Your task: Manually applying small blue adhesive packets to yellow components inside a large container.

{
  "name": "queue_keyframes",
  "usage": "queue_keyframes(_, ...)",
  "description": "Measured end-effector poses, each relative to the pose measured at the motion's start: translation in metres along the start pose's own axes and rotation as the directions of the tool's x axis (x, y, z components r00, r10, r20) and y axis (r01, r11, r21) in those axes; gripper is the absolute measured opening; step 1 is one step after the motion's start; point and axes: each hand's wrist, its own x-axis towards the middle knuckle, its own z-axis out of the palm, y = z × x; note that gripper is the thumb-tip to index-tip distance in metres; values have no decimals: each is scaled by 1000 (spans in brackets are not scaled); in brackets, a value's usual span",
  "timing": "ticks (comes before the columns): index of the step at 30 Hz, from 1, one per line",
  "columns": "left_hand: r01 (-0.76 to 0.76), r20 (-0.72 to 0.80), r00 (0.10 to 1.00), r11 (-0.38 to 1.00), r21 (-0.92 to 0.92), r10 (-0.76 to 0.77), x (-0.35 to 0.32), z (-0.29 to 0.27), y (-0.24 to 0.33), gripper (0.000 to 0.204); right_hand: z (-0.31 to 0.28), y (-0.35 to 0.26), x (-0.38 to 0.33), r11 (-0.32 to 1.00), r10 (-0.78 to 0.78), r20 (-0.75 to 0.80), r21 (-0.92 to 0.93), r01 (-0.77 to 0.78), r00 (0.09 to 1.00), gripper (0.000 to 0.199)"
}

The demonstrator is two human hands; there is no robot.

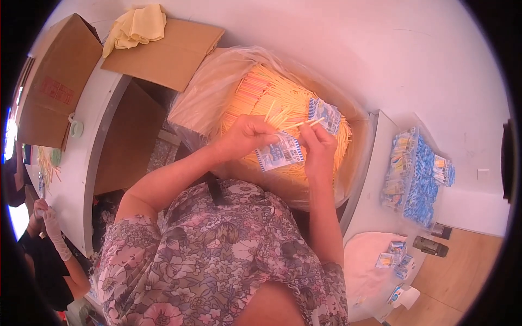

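My left hand [253,134] is closed, pinching the upper edge of a small blue-and-white packet [281,153]. My right hand [318,142] is closed around the ends of thin pale yellow sticks [317,121]. One stick reaches across between the two hands, just above the packet. Both hands are over a large carton lined with clear plastic [209,89], heaped with yellow and orange sticks [255,89]. Just beyond my right fingertips, a second blue-and-white packet [328,113] rests on the heap. The exact number of sticks in my fingers is hidden.
On the right, a clear bin [405,179] holds many blue packets; several more packets [398,256] lie on a pink cloth [364,261]. At left are a cardboard box [57,81], a tape roll [76,127] and a co-worker's gloved hand [53,223]. A yellow cloth [138,26] lies on a carton flap.
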Motion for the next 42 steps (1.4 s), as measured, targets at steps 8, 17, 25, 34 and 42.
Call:
queue_keyframes(8, 21, -135, 991, 1000, -8, -22, -3, -3, -10, 10, 14, 5, -5, 936, -296, 54, -183, 301, 954, 15)
queue_keyframes(17, -112, -49, 992, 987, 114, 119, -2, 0, -6, 10, 26, 10, -9, 929, -333, 40, -160, 335, 942, 13)
queue_keyframes(25, 39, -115, 993, 999, 37, -35, -15, -17, 0, 9, 4, 28, 36, 886, 141, 111, -457, -75, 984, 21)
queue_keyframes(34, -151, 79, 988, 933, 327, 132, -11, -8, 8, 7, 40, -5, 28, 768, -236, 383, -490, 413, 893, 27)
queue_keyframes(42, -215, 163, 971, 940, 264, 176, 3, 14, 3, 7, 23, 16, 16, 898, -287, 125, -310, 312, 950, 21)
